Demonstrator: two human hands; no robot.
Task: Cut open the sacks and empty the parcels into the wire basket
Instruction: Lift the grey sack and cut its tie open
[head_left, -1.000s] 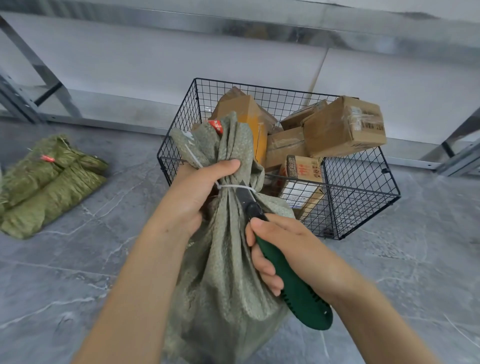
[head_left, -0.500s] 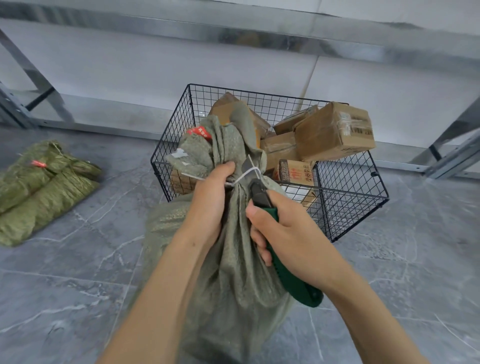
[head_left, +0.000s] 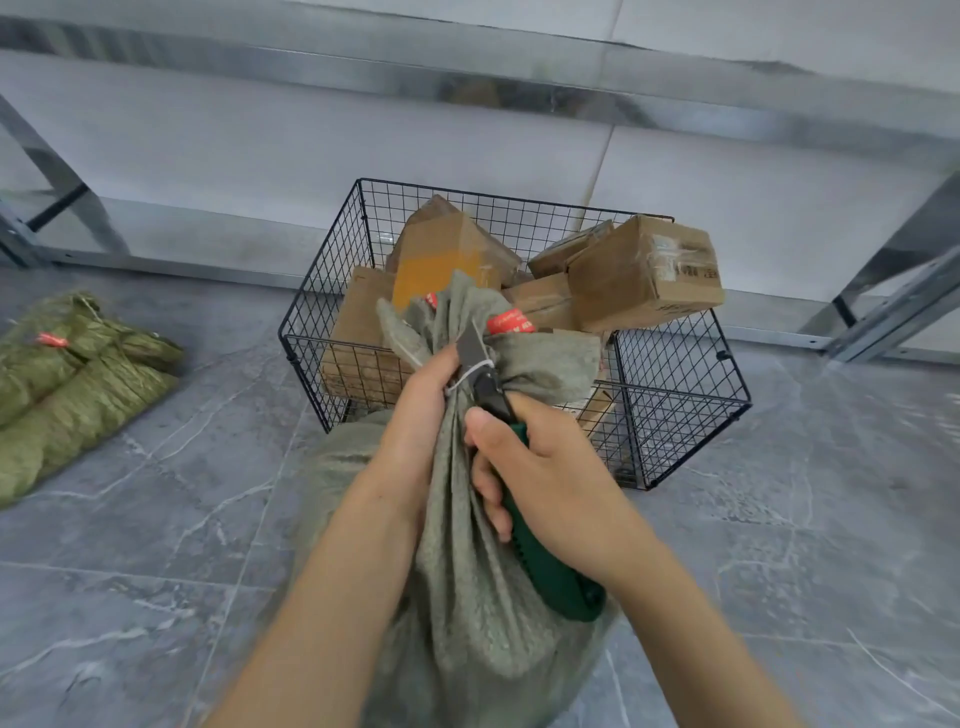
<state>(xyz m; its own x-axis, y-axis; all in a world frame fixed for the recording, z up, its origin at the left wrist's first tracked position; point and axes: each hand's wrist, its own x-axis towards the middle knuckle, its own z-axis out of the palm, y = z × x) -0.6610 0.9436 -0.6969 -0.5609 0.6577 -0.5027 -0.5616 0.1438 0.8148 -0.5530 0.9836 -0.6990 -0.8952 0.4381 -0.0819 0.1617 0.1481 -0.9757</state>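
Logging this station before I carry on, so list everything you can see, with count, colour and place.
wire basket: one, black, on the floor
parcels: several, brown, in the basket
sack: one, grey-green, centre, before the basket
cable tie: one, white, round the sack's neck
knife: one, green handle, blade at the tie
other sacks: a pile, green, floor at left
left hand: one, grips the sack's neck
right hand: one, grips the knife handle

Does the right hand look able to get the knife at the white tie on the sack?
Probably yes: the right hand holds the knife with its blade at the white tie; the left hand grips the sack beside it.
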